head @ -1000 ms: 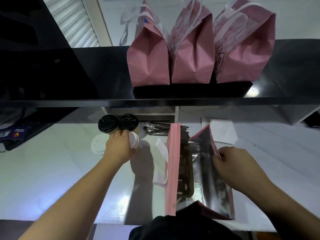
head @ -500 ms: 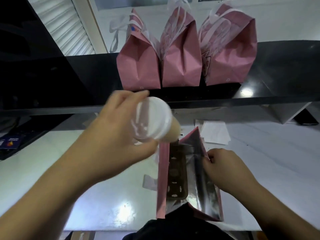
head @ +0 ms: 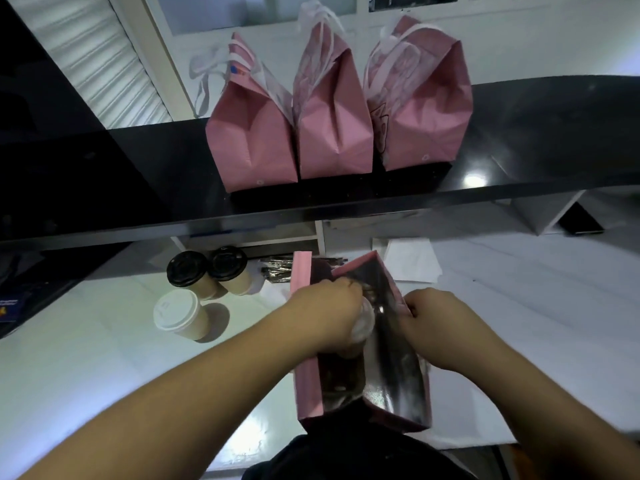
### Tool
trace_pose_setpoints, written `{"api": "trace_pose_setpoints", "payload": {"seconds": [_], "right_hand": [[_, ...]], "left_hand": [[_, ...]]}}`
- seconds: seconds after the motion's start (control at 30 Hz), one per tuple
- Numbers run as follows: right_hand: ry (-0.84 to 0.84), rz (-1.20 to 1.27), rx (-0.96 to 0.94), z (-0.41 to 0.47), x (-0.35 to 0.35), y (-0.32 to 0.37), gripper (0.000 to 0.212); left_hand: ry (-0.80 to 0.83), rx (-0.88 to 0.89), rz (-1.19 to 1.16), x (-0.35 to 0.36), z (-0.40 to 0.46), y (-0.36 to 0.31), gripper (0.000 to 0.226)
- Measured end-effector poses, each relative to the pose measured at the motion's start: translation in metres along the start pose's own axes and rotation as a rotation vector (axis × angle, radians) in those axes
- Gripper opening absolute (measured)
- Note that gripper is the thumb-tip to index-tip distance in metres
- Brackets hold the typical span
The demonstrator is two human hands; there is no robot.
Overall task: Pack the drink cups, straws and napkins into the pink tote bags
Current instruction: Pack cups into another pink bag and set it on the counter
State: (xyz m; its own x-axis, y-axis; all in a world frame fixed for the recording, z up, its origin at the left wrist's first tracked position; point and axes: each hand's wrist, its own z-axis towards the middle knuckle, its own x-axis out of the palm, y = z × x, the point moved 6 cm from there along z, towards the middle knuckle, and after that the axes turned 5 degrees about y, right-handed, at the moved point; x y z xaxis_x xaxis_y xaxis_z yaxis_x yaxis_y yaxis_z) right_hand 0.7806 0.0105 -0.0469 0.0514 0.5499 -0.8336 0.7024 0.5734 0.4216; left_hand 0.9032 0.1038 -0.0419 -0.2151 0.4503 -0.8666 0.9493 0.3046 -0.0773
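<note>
An open pink tote bag [head: 306, 382] with a silver lining stands on the white counter in front of me. My left hand [head: 325, 315] is shut on a white-lidded drink cup [head: 363, 327] and holds it inside the bag's mouth. My right hand [head: 436, 323] pinches the bag's right wall and holds it apart. Left of the bag stand a white-lidded cup [head: 180, 315] and two black-lidded cups [head: 188, 271] [head: 228, 265]. Wrapped straws [head: 277, 270] lie behind the bag. White napkins [head: 412, 259] lie to its right.
Three filled pink tote bags [head: 332, 133] stand side by side on the black shelf [head: 519, 161] above the counter. A dark device [head: 580, 221] sits under the shelf at the right. The white counter [head: 86, 358] stretches to both sides.
My left hand has picked a white-lidded cup from the group at the left, carried it up and right, and now lowers it into the open bag. My right hand keeps hold of the bag's wall.
</note>
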Motion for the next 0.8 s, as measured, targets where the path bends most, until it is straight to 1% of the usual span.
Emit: {"api": "trace_pose_setpoints", "payload": {"seconds": [0.1, 0.17, 0.33, 0.43, 0.53, 0.63, 0.7, 0.73, 0.8], "right_hand": [[-0.01, -0.003, -0.007, -0.001, -0.002, 0.001, 0.029], [-0.01, -0.012, -0.012, -0.001, -0.001, 0.001, 0.029], [-0.027, -0.01, -0.028, -0.002, 0.002, 0.001, 0.028], [-0.031, 0.0, -0.029, -0.002, 0.002, 0.0, 0.028], [-0.035, -0.001, -0.028, -0.001, 0.004, 0.0, 0.028], [-0.054, 0.0, -0.034, 0.0, 0.006, 0.001, 0.032], [-0.061, -0.003, -0.039, 0.0, 0.006, 0.001, 0.035], [-0.06, -0.004, -0.04, 0.001, 0.006, 0.001, 0.035], [-0.063, -0.008, -0.039, 0.001, 0.007, 0.001, 0.036]], "left_hand": [[-0.029, -0.1, 0.082, 0.006, 0.018, 0.012, 0.064], [-0.047, -0.115, 0.073, 0.01, 0.025, 0.014, 0.061], [-0.005, -0.114, 0.104, 0.025, 0.039, 0.017, 0.055], [0.038, -0.17, 0.002, 0.03, 0.042, 0.02, 0.05], [0.077, -0.157, 0.008, 0.029, 0.046, 0.017, 0.049], [0.128, -0.126, -0.013, 0.027, 0.048, 0.009, 0.06], [0.147, -0.117, -0.037, 0.031, 0.049, 0.003, 0.062], [0.147, -0.117, -0.053, 0.034, 0.049, 0.001, 0.06], [0.096, -0.118, -0.064, 0.04, 0.052, -0.001, 0.05]]}}
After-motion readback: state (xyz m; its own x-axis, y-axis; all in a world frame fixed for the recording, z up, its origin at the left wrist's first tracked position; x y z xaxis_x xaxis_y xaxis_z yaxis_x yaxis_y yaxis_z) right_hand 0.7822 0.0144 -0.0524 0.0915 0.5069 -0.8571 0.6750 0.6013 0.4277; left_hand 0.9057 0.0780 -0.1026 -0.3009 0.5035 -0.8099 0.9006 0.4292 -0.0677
